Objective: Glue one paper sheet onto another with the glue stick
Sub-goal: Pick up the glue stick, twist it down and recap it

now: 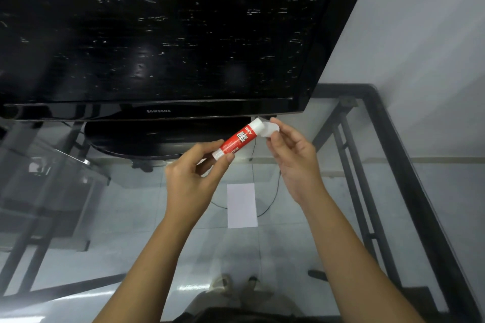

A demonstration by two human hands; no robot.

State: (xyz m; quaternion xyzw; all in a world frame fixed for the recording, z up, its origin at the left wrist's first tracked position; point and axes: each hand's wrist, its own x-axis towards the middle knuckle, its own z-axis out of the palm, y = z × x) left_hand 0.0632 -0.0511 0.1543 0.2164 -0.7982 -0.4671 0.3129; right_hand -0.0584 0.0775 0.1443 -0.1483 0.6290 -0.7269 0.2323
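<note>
A red and white glue stick (237, 138) is held tilted above the glass table, its far end pointing up and to the right. My left hand (195, 176) grips its lower end. My right hand (292, 157) pinches a small white cap (270, 130) right beside the stick's upper end. Below the hands, one white paper sheet (241, 205) lies flat on the glass table (288, 244). A second sheet is not visible.
A large black television (157, 34) on a black stand (157, 139) fills the far half of the table. The table's black metal frame (409, 178) runs along the right. A cable (273, 199) shows through the glass. A white wall is at the right.
</note>
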